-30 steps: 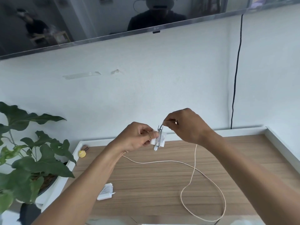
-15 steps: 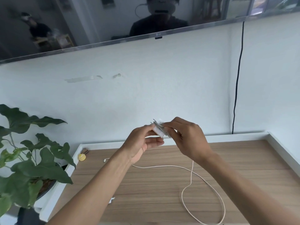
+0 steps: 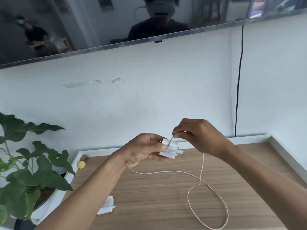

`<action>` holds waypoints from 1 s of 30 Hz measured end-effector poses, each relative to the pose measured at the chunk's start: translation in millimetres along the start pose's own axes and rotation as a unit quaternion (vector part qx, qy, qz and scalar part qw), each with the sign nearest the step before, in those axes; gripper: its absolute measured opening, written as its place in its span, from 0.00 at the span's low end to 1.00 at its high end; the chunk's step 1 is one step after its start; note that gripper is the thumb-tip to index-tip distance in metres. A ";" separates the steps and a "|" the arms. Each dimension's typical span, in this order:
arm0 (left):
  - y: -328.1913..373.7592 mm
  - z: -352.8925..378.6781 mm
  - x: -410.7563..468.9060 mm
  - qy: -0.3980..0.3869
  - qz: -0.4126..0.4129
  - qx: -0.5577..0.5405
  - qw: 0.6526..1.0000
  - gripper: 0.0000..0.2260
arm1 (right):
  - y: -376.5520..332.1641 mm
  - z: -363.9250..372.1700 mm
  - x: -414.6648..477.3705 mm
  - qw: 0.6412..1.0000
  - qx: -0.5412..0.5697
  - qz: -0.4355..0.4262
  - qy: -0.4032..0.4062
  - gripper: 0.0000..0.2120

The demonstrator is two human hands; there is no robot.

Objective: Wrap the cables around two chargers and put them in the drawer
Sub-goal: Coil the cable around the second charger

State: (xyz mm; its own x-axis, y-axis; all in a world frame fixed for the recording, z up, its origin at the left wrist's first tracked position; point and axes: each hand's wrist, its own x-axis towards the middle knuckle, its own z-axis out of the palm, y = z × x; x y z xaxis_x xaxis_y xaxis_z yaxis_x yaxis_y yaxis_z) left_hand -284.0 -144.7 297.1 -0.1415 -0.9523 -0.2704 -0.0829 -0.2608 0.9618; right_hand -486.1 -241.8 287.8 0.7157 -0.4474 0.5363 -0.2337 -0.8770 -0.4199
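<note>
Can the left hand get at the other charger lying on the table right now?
Probably not yet: the left hand is busy gripping the half-wrapped charger; the other charger lies uncovered beside that forearm.

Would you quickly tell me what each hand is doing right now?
Left hand: closed, holding the charger.
Right hand: closed, pinching the cable.

Soft even daylight, faint shadows, wide-angle bending at edges.
</note>
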 end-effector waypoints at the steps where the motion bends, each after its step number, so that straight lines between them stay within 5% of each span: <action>1: 1.4 -0.4 -1.8 -0.005 0.009 0.017 1.000 0.13 | 0.4 -1.2 1.4 1.000 0.008 0.000 -0.004 0.07; 11: 11.6 -0.4 -20.2 0.007 0.079 0.049 0.996 0.11 | -2.5 20.0 6.7 0.967 0.217 0.132 0.005 0.05; 20: -0.9 0.4 -28.6 0.045 0.127 0.025 0.991 0.10 | -18.0 60.6 -10.5 0.842 0.471 0.242 0.097 0.16; 26: -3.3 1.3 -22.8 0.123 0.147 0.041 0.981 0.13 | -27.5 82.1 -23.9 0.826 0.478 0.262 0.140 0.14; 30: -9.5 5.8 -16.3 0.128 0.130 -0.050 0.982 0.11 | -41.3 105.3 -32.7 0.843 0.422 0.280 0.181 0.14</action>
State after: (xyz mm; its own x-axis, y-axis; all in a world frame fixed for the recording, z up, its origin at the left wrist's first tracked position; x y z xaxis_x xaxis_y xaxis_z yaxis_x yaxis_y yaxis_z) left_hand -286.6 -125.8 292.1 0.1089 -0.9940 -0.0087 0.0227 -0.0063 0.9997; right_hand -430.5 -172.5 210.5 0.3649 -0.9084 0.2043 0.1924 -0.1412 -0.9711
